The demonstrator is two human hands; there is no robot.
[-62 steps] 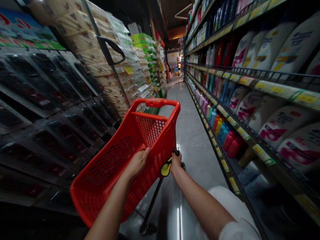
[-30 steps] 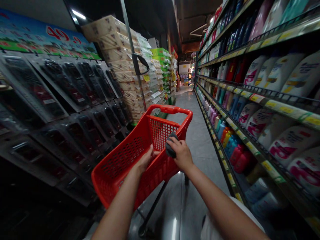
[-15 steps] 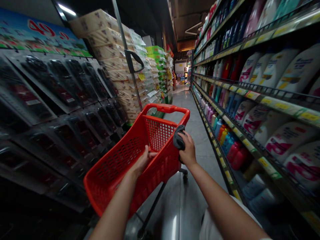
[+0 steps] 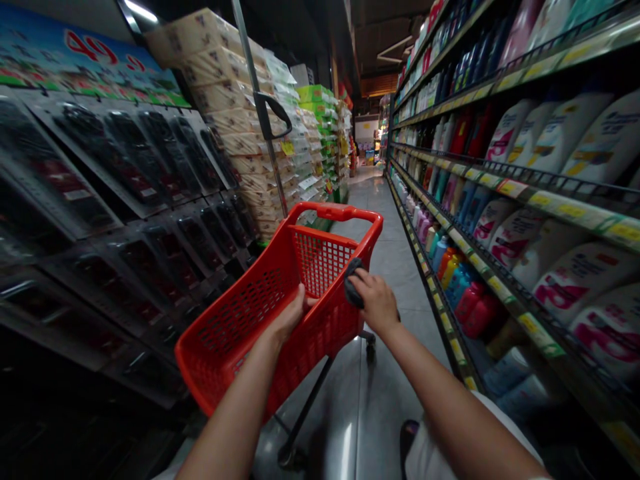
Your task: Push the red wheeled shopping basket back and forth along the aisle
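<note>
A red plastic shopping cart [image 4: 295, 380] with latticed walls stands at an angle before me in the head view. My left hand [image 4: 293, 313] is closed over the rim of its near side wall, fingers partly hidden by the basket. My right hand [image 4: 376, 301] presses a dark grey cloth [image 4: 353, 287] to the outside of the cart, just below the rim near the handle end. The red handle [image 4: 345, 212] rises at the far end, with no hand on it. Inside, the basket's visible part holds nothing.
Shelves of shampoo bottles [image 4: 575, 267] line the right side. On the left hang packaged dark goods [image 4: 140, 160], with stacked wrapped packs [image 4: 225, 100] beyond. A metal pole [image 4: 250, 60] with a black grip stands behind the cart. Grey tiled floor [image 4: 370, 193] runs down the aisle.
My right hand has slid the cloth a little down and back from the handle along the cart's side. My left hand keeps its hold on the rim. The view has shifted slightly.
</note>
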